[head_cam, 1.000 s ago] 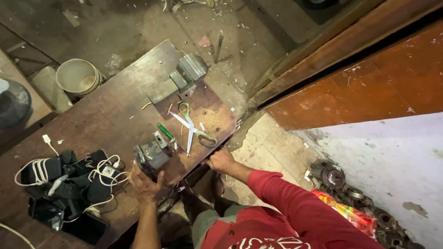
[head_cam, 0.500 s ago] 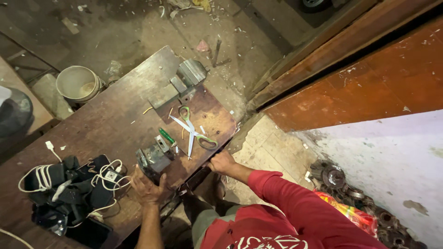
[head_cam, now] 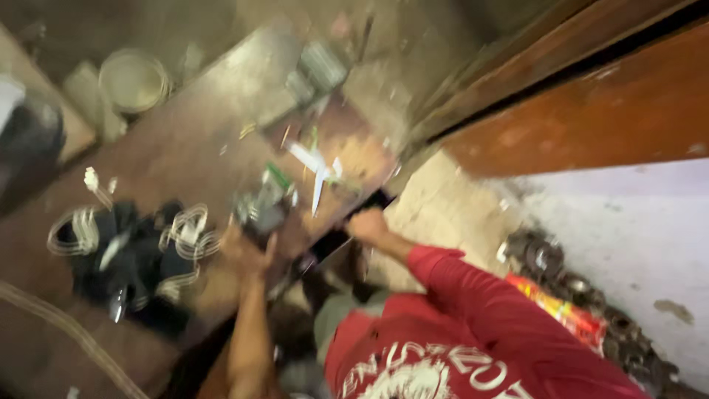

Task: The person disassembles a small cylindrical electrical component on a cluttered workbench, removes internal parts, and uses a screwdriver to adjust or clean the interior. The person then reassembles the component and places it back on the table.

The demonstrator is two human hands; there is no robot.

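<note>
The view is motion-blurred. My left hand reaches over the front edge of a worn wooden table and grips a small dark grey device. My right hand, in a red sleeve, is closed on the table's front edge near its corner. Just beyond the device lie white-handled scissors and a small green item. What the device is stays unclear.
Black adapters tangled in white cables lie left of my left hand. A metal bucket stands beyond the table, and a grey metal part sits at its far end. Metal rings and a red packet lie by the white wall.
The camera has swung and the picture has blurred. Both hands stay where they were, left at the device and right at the table edge.
</note>
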